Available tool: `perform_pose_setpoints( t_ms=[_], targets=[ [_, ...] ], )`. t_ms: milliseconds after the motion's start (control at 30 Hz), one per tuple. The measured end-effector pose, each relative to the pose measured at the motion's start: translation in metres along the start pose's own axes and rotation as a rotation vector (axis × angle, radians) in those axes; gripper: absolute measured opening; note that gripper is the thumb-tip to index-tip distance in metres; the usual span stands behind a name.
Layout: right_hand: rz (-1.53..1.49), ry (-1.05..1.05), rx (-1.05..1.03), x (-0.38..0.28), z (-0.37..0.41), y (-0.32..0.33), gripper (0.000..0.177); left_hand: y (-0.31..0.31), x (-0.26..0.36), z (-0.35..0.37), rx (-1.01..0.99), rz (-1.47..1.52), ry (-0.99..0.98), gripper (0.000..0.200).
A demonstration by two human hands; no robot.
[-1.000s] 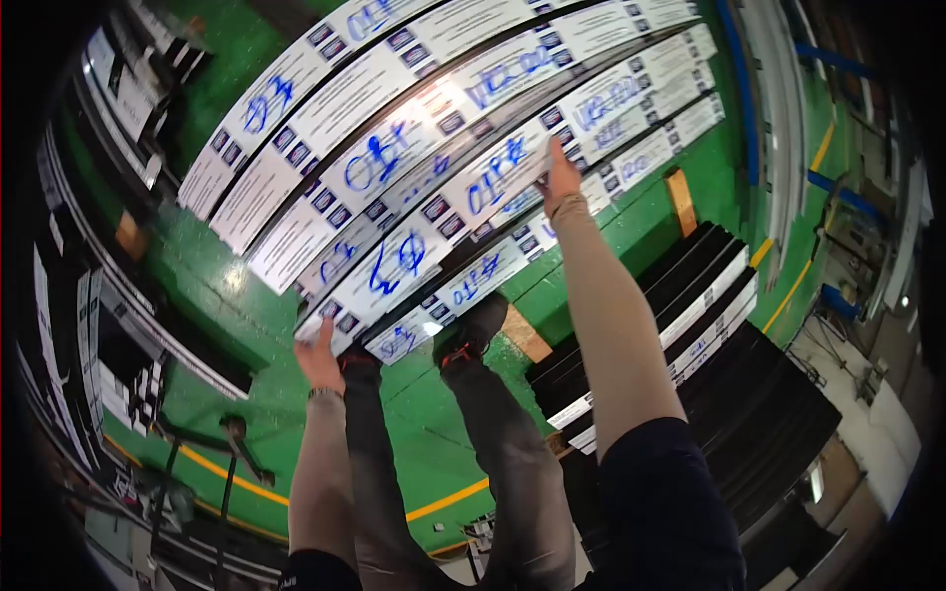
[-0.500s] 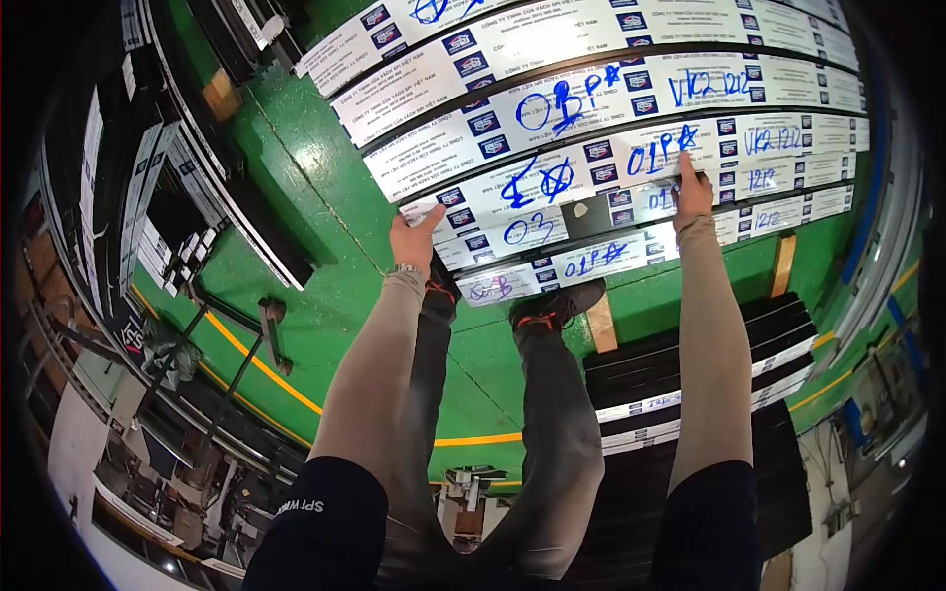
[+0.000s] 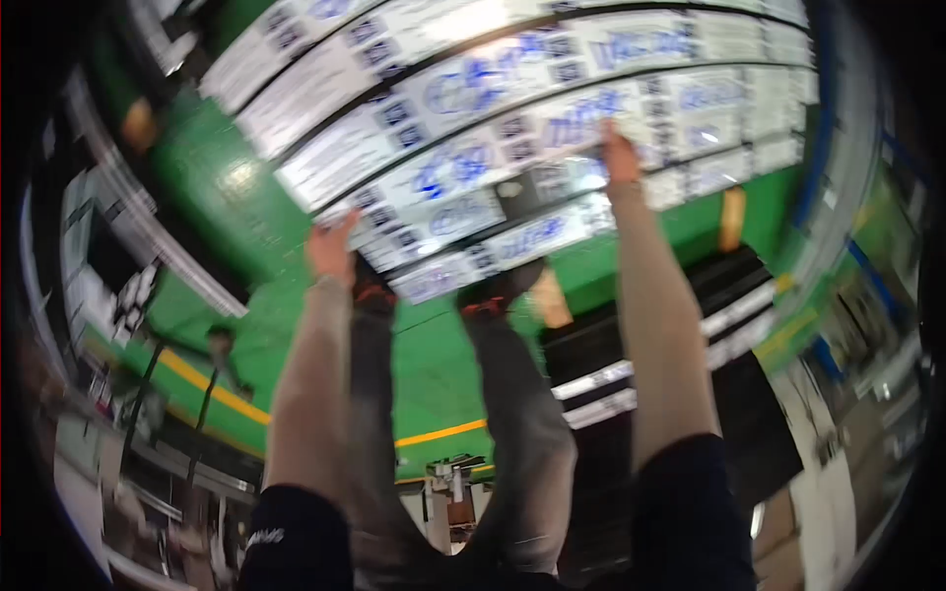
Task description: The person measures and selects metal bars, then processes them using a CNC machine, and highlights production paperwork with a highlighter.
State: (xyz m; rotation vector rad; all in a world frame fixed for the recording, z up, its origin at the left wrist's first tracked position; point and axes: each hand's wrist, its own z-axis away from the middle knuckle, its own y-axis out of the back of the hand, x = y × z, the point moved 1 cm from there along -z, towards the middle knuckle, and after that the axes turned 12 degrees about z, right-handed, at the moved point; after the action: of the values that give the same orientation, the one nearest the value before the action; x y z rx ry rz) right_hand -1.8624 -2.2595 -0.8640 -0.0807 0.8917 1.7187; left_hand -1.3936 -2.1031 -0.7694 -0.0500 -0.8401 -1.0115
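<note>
Long flat bars (image 3: pixel 389 158), faced in white printed film with blue handwriting, lie side by side in front of me. My left hand (image 3: pixel 333 248) grips the left end of a long film-covered bar (image 3: pixel 463 172), thumb on top and the other fingers mostly hidden. Further right, my right hand (image 3: pixel 621 158) is closed on the near edge of what looks like the same bar. Motion blur smears both hands and the writing. A small pale spot (image 3: pixel 508 189) shows on a dark patch close to the near edge.
My shoes (image 3: pixel 498 286) stand on the green floor (image 3: pixel 434 364) just under the near bars. Dark bars with white edges (image 3: pixel 650 345) are stacked at my right, with wooden blocks (image 3: pixel 550 298) beside them. More long profiles (image 3: pixel 192 256) lie at the left.
The whole view has swung, so bars, hands and floor all appear further left and are blurred. Both hands keep their hold, with no clear shift relative to the bars.
</note>
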Motion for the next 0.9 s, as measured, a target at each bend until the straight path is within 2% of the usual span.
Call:
perform_pose_setpoints(
  t_ms=[67, 100, 133, 167, 267, 300, 433, 633, 733, 767, 867, 900],
  targets=[
    [0.162, 0.063, 0.080, 0.009, -0.004, -0.007, 0.048, 0.009, -0.013, -0.012, -0.145, 0.117, 0.091, 0.046],
    [0.133, 0.077, 0.146, 0.008, -0.003, 0.002, 0.048, 0.001, -0.015, -0.015, -0.209, 0.068, -0.003, 0.049],
    [-0.161, -0.020, 0.099, 0.001, 0.004, -0.002, 0.049, 0.004, -0.009, -0.013, -0.183, -0.028, 0.045, 0.059],
    [-0.329, -0.066, 0.038, -0.014, 0.015, 0.000, 0.049, 0.007, -0.004, -0.014, -0.157, -0.151, 0.097, 0.068],
    [-0.479, -0.109, 0.046, -0.031, 0.028, 0.001, 0.054, 0.005, -0.007, -0.014, -0.134, -0.067, 0.032, 0.064],
    [-0.515, -0.095, 0.023, -0.027, 0.025, 0.000, 0.049, 0.003, -0.007, -0.013, -0.142, -0.044, 0.029, 0.065],
    [-0.495, -0.109, -0.007, -0.024, 0.029, 0.006, 0.037, -0.002, -0.001, -0.005, -0.138, -0.018, 0.029, 0.066],
    [-0.499, -0.061, -0.068, -0.027, 0.039, 0.011, 0.030, 0.005, -0.014, -0.016, -0.174, -0.002, 0.070, 0.059],
    [-0.468, -0.093, 0.005, -0.025, 0.036, 0.007, 0.029, 0.008, -0.019, -0.023, -0.189, -0.019, 0.078, 0.059],
    [-0.349, -0.051, 0.055, -0.022, 0.033, 0.007, 0.041, 0.011, -0.020, -0.025, -0.191, -0.026, 0.075, 0.060],
    [0.047, 0.102, 0.128, 0.022, -0.009, -0.001, 0.061, 0.012, -0.023, -0.028, -0.210, -0.031, 0.088, 0.063],
    [0.093, 0.041, 0.100, 0.002, 0.006, 0.004, 0.072, 0.013, -0.025, -0.030, -0.218, -0.023, 0.101, 0.064]
  ],
)
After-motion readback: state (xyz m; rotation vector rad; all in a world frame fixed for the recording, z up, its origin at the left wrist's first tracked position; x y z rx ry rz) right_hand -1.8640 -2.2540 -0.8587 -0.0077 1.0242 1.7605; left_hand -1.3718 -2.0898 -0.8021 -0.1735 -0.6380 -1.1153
